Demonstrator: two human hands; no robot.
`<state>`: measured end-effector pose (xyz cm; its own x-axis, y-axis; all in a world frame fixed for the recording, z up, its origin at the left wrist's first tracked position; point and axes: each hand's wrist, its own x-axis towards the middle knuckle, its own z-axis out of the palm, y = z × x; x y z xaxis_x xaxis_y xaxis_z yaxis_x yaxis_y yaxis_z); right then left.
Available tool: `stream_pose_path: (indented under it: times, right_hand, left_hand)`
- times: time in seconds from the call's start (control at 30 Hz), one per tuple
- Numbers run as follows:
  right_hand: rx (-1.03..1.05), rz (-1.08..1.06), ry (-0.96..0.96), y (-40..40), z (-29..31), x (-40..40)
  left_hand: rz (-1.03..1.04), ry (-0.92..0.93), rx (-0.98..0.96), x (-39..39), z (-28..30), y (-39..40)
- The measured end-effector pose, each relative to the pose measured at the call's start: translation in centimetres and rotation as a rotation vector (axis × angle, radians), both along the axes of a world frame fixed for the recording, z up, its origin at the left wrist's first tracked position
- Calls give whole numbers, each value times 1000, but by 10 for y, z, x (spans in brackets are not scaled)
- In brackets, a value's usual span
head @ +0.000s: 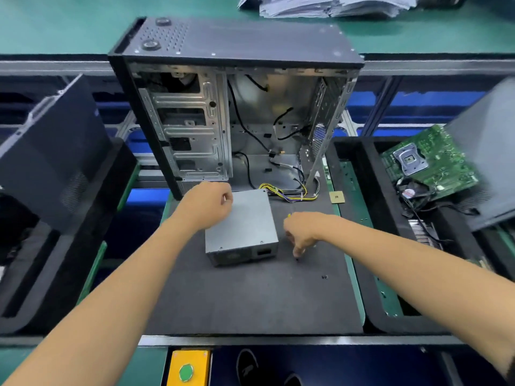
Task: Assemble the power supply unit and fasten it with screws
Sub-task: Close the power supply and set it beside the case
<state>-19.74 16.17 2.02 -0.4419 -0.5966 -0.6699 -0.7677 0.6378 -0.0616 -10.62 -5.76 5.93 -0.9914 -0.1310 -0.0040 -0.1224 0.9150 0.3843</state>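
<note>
power supply on the mat, case open behind it

the grey power supply unit lies flat on the dark foam mat, just in front of the open computer case, which stands upright with its side panel off. a bundle of yellow and black wires runs from the unit's far end toward the case floor; where they end is hard to make out.

the left hand rests on the unit's far left corner, its fingers curled over the edge; the fingertips are hidden behind the knuckles, so how firmly it grips is unclear. the right hand sits just right of the unit, fingers curled downward and pinching something small and dark at the mat, probably a screw, though it is too small to tell for sure. a sliver of yellow shows above this hand; what it is cannot be told.

another small dark screw-like speck lies on the mat nearer the right edge. a small tan square chip sits near the case's right foot.

to the right, a green motherboard leans in a black tray, partly covered by a grey panel cut off by the frame. a stack of papers is cropped at the top, and a yellow box with a green button at the bottom.
</note>
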Motion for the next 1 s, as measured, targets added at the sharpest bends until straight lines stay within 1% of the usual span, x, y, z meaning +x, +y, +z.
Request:
stream_pose_path:
  times: [0.07, 0.17, 0.33, 0.43, 0.47, 0.53, 0.63, 0.7, 0.77, 0.8, 0.9, 1.0]
  right_hand:
    - [32, -4, 30, 3, -10, 9]
    - [20, -6, 24, 7, -22, 14]
    - [-7, -69, -22, 12, -24, 13]
    - [-4, -74, -85, 11, -18, 5]
    - [-29, -92, -104, 10, -14, 0]
    - [-151, -206, -152, 8, -2, -11]
    - [-430, -486, -308, 4, 16, -29]
    - [-577, -657, -439, 0, 29, -38]
    - [-641, -762, -543, -3, 37, -47]
    - [-666, -795, -596, -4, 40, -50]
    - [-722, -876, -775, -11, 40, -55]
    - [-708, -909, -891, -16, 37, -57]
  left_hand:
    - [-121, -5, -15, -8, -5, 24]
    - [-212, -47, 51, -15, -23, 47]
    - [-190, 43, 173, -25, -43, 65]
    - [-226, 25, 167, -31, -45, 72]
    - [-229, 18, 158, -33, -47, 73]
    - [-194, 11, 187, -37, -50, 75]
    - [-150, 17, 353, -39, -49, 76]
    - [-138, 64, 534, -41, -45, 77]
    - [-72, 148, 686, -43, -37, 75]
    - [-40, 174, 719, -44, -33, 72]
    - [26, 171, 749, -47, -24, 63]
    - [65, 152, 771, -48, -19, 55]
